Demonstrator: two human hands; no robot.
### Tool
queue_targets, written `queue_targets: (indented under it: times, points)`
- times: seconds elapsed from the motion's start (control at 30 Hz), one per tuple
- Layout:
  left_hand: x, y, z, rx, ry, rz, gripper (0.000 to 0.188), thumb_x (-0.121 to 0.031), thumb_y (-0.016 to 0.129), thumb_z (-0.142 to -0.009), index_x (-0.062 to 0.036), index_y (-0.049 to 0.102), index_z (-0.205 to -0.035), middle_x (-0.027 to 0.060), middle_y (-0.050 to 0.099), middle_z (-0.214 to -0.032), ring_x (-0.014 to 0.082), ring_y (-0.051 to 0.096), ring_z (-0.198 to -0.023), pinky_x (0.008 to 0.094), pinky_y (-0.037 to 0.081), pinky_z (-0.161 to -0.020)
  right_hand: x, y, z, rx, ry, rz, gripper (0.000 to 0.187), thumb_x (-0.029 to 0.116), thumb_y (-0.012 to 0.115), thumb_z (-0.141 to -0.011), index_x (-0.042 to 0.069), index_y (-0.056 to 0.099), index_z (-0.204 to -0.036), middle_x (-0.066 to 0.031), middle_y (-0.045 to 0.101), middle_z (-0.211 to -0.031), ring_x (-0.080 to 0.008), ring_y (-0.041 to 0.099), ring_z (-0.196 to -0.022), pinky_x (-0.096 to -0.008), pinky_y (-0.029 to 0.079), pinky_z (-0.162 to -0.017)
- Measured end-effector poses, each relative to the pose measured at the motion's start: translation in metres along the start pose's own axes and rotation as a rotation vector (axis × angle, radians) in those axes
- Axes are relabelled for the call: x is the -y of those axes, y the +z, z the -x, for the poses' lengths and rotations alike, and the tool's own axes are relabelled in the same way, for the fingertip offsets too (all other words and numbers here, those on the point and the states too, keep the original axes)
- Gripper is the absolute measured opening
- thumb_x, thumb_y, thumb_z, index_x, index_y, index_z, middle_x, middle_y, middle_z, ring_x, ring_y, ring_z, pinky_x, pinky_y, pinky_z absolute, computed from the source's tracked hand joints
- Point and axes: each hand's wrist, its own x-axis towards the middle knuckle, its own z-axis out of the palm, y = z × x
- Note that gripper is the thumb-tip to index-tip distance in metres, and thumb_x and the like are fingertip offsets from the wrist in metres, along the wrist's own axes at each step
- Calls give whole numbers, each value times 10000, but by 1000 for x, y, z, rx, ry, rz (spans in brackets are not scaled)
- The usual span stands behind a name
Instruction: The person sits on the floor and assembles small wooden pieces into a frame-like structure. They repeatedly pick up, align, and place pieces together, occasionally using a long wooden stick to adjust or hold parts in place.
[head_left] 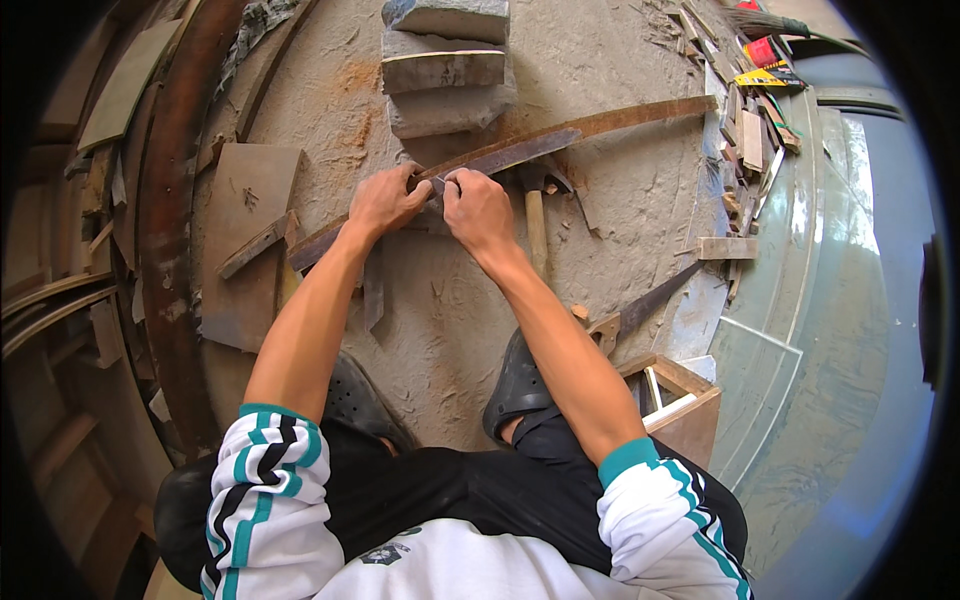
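Observation:
Two long, narrow wooden strips cross the floor in front of me: a dark one [525, 150] overlaps a browner one [650, 115]. My left hand [380, 203] is closed around the dark strip near its middle, thumb toward the right. Close beside it, my right hand [478, 210] is closed at the same strip, its fingertips pinched over a small dark bit I cannot make out. Just right of that hand lies a claw hammer [537, 225], wooden handle toward me, its head by the strips. Below my left hand, a flat dark piece [374, 290] sticks out from under the strip.
Concrete blocks [445, 70] are stacked ahead. Left lie a wooden board [245, 235] and a short batten [253, 247]. Right are a handsaw [655, 300], a wooden box [690, 425], scrap wood [750, 140] and glass panes [770, 370]. My dark clogs [365, 400] flank the space below the hands.

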Motion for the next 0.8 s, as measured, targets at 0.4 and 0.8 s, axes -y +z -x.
queue_targets:
  times: [0.4, 0.8]
  points:
    - [0, 1, -1, -2, -21, 25, 478, -465, 580, -885, -76, 710, -1132, 205, 731, -1033, 398, 688, -986, 468, 532, -869, -6, 14, 1, 9, -98, 43, 133, 104, 610, -884, -16, 628, -829, -236, 669, -847, -434, 665, -821, -506, 544, -748]
    - [1, 1, -2, 5, -18, 35, 504, -471, 581, -880, -81, 714, -1171, 197, 728, -1089, 381, 683, -1040, 451, 526, -911, -11, -3, 17, 249, -65, 271, 128, 85, 598, -855, -26, 646, -814, -257, 679, -845, -436, 682, -828, -509, 559, -757]
